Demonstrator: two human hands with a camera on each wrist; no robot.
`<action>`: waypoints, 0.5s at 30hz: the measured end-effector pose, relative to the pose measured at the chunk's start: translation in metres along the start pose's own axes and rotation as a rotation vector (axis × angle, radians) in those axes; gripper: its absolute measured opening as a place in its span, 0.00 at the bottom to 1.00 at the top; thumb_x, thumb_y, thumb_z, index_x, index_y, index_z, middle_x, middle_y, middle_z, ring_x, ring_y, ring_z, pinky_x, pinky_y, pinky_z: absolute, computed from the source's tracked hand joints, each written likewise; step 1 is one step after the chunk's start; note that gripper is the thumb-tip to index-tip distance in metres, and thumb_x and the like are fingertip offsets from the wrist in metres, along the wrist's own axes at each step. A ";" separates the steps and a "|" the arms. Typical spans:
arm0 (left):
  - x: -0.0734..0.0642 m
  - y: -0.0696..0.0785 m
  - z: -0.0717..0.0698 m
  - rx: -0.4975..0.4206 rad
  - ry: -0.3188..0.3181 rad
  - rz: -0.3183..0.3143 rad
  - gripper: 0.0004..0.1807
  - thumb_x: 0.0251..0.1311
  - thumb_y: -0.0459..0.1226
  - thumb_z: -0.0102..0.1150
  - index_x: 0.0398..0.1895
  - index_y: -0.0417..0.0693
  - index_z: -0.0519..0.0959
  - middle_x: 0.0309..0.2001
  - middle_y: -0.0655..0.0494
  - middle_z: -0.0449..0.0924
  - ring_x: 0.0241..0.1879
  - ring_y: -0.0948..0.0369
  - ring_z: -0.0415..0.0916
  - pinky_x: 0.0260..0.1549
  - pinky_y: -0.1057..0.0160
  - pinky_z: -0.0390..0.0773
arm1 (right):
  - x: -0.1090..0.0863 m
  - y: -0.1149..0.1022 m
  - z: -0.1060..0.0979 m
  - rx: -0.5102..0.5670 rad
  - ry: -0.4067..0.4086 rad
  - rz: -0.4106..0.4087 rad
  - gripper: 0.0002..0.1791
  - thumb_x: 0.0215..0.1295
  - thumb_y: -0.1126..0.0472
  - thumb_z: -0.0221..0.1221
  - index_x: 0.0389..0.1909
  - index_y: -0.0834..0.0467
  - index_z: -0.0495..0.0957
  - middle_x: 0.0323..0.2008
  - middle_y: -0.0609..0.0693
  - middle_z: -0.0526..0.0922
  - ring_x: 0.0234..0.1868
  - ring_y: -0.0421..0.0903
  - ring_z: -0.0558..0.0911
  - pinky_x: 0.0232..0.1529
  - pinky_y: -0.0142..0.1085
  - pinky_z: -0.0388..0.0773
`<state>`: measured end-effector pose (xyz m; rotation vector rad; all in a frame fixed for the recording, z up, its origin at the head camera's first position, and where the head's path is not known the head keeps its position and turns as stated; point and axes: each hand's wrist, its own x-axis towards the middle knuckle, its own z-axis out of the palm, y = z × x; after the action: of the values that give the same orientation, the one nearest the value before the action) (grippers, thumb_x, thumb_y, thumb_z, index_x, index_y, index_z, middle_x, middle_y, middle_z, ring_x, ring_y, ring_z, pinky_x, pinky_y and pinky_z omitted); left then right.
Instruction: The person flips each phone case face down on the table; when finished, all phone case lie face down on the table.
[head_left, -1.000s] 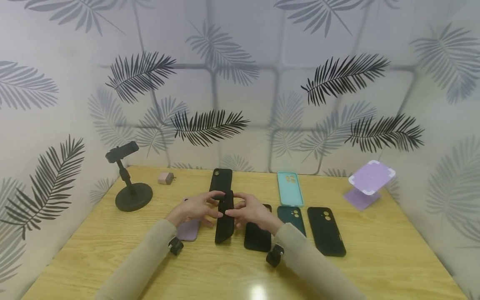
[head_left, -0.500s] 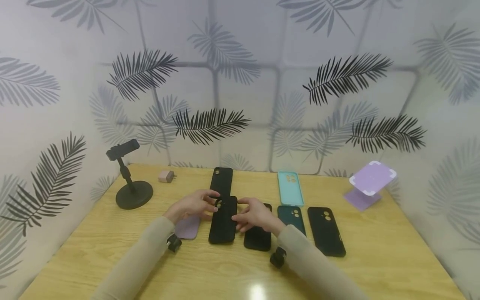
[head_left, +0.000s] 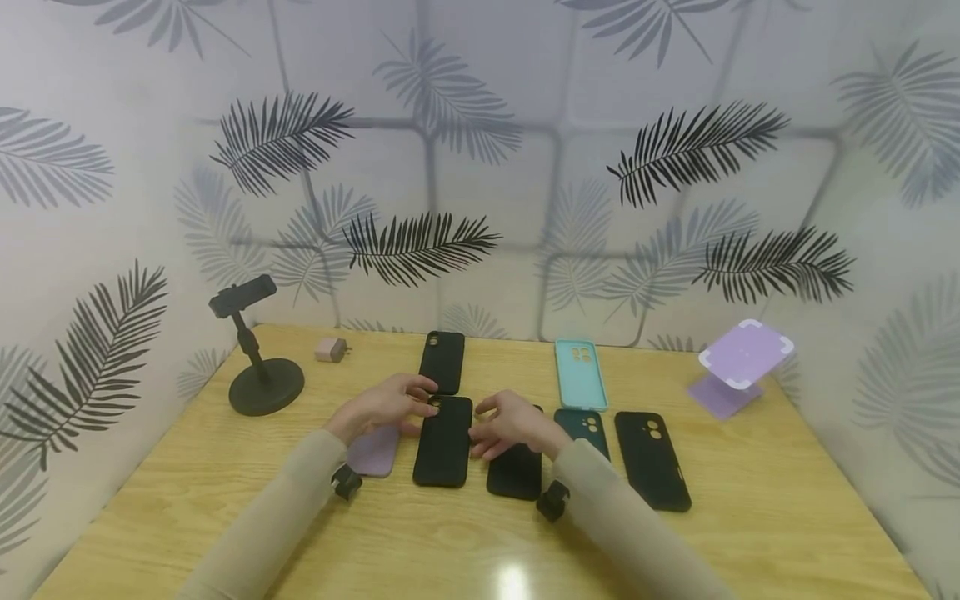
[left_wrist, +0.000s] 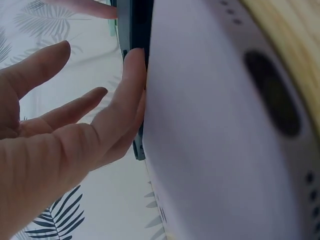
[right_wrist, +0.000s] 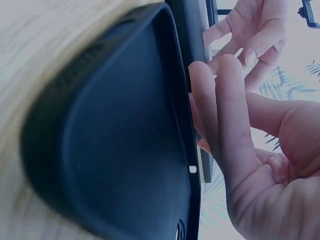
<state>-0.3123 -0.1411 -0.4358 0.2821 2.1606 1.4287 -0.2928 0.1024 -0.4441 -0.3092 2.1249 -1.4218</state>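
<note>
A black phone case [head_left: 442,442] lies flat on the table between my two hands, its camera cutout at the top left. My left hand [head_left: 386,407] is at its upper left corner, fingers loosely bent, over a lilac phone case [head_left: 372,452]. In the left wrist view that lilac phone case [left_wrist: 205,120] shows its port cutout and small holes. My right hand [head_left: 513,425] hovers at the case's right edge with relaxed fingers, above another black phone case [head_left: 516,473]. The right wrist view shows this second black case [right_wrist: 125,135] with its hollow inside up. Neither hand grips anything.
Behind lies another black phone case [head_left: 442,362]. To the right are a turquoise case [head_left: 581,379], a dark teal case [head_left: 588,432] and a black case [head_left: 652,461]. A black phone stand [head_left: 266,385], a pink charger [head_left: 332,350] and a lilac stand [head_left: 742,358] stand near the back.
The black phone case between my hands was upright on edge in their grip; it has been lowered flat onto the table. My fingers have let go, and my right hand has drawn slightly right.
</note>
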 end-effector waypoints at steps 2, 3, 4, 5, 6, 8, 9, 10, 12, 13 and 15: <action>-0.001 0.002 0.000 0.025 0.022 -0.004 0.31 0.67 0.35 0.58 0.71 0.37 0.62 0.68 0.34 0.62 0.62 0.44 0.71 0.48 0.53 0.84 | -0.001 0.001 -0.003 0.005 -0.015 -0.017 0.30 0.68 0.68 0.58 0.68 0.74 0.61 0.39 0.64 0.87 0.33 0.50 0.88 0.34 0.38 0.87; -0.002 0.004 0.000 0.035 0.037 -0.007 0.31 0.67 0.36 0.58 0.70 0.38 0.63 0.68 0.35 0.63 0.61 0.44 0.72 0.48 0.52 0.83 | -0.002 0.001 -0.005 0.005 -0.019 -0.029 0.30 0.68 0.68 0.58 0.68 0.73 0.62 0.40 0.64 0.87 0.34 0.50 0.88 0.35 0.39 0.87; -0.001 0.005 0.001 0.053 0.048 -0.007 0.31 0.67 0.37 0.59 0.70 0.39 0.63 0.68 0.35 0.63 0.60 0.45 0.72 0.48 0.52 0.83 | -0.003 0.002 -0.007 0.011 -0.022 -0.035 0.30 0.68 0.68 0.58 0.68 0.73 0.63 0.41 0.64 0.86 0.34 0.50 0.88 0.36 0.39 0.87; -0.001 0.006 0.001 0.069 0.058 -0.006 0.31 0.67 0.39 0.59 0.70 0.40 0.63 0.68 0.35 0.63 0.59 0.45 0.73 0.47 0.52 0.83 | -0.004 0.003 -0.009 0.012 -0.023 -0.045 0.29 0.68 0.68 0.58 0.67 0.72 0.63 0.41 0.64 0.86 0.35 0.50 0.88 0.37 0.40 0.87; 0.000 0.008 0.002 0.091 0.073 -0.006 0.31 0.67 0.40 0.59 0.70 0.42 0.63 0.67 0.36 0.64 0.59 0.46 0.73 0.47 0.52 0.83 | -0.006 0.004 -0.011 0.013 -0.022 -0.052 0.29 0.68 0.67 0.59 0.67 0.71 0.64 0.42 0.64 0.86 0.37 0.51 0.88 0.37 0.41 0.87; 0.002 0.011 0.004 0.117 0.093 0.006 0.30 0.68 0.41 0.58 0.70 0.42 0.64 0.66 0.37 0.66 0.55 0.48 0.75 0.46 0.52 0.82 | -0.008 0.006 -0.016 0.014 -0.009 -0.063 0.28 0.67 0.66 0.60 0.66 0.69 0.66 0.43 0.64 0.85 0.39 0.52 0.87 0.38 0.42 0.87; 0.005 0.012 0.005 0.130 0.106 0.012 0.30 0.68 0.42 0.58 0.70 0.43 0.64 0.65 0.38 0.67 0.54 0.48 0.76 0.46 0.52 0.82 | -0.010 0.007 -0.018 0.013 0.003 -0.065 0.27 0.67 0.66 0.60 0.65 0.68 0.68 0.43 0.64 0.85 0.40 0.53 0.87 0.38 0.42 0.87; 0.007 0.013 0.007 0.140 0.124 0.016 0.30 0.68 0.42 0.58 0.70 0.44 0.64 0.64 0.39 0.69 0.53 0.49 0.76 0.46 0.53 0.82 | -0.011 0.008 -0.021 0.012 0.011 -0.064 0.27 0.67 0.66 0.60 0.65 0.68 0.68 0.44 0.65 0.85 0.41 0.53 0.87 0.38 0.42 0.87; 0.010 0.016 0.012 0.137 0.160 0.019 0.32 0.68 0.44 0.58 0.71 0.45 0.63 0.62 0.41 0.71 0.52 0.50 0.77 0.46 0.53 0.82 | -0.015 0.010 -0.027 0.004 0.026 -0.067 0.26 0.68 0.65 0.60 0.65 0.67 0.68 0.48 0.65 0.84 0.43 0.53 0.87 0.39 0.43 0.87; 0.012 0.016 0.015 0.129 0.173 0.024 0.32 0.68 0.44 0.58 0.72 0.46 0.62 0.62 0.41 0.71 0.52 0.50 0.77 0.47 0.53 0.82 | -0.018 0.011 -0.030 0.003 0.033 -0.070 0.26 0.68 0.64 0.59 0.65 0.67 0.68 0.50 0.65 0.83 0.43 0.52 0.87 0.40 0.43 0.87; 0.015 0.018 0.021 0.105 0.192 0.030 0.34 0.68 0.44 0.58 0.73 0.47 0.59 0.63 0.40 0.70 0.55 0.48 0.77 0.49 0.53 0.82 | -0.023 0.014 -0.038 0.000 0.043 -0.077 0.26 0.69 0.63 0.59 0.65 0.68 0.68 0.52 0.66 0.81 0.44 0.51 0.86 0.41 0.44 0.86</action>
<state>-0.3156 -0.1100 -0.4304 0.2242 2.4004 1.4119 -0.2941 0.1489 -0.4384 -0.3669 2.1689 -1.4845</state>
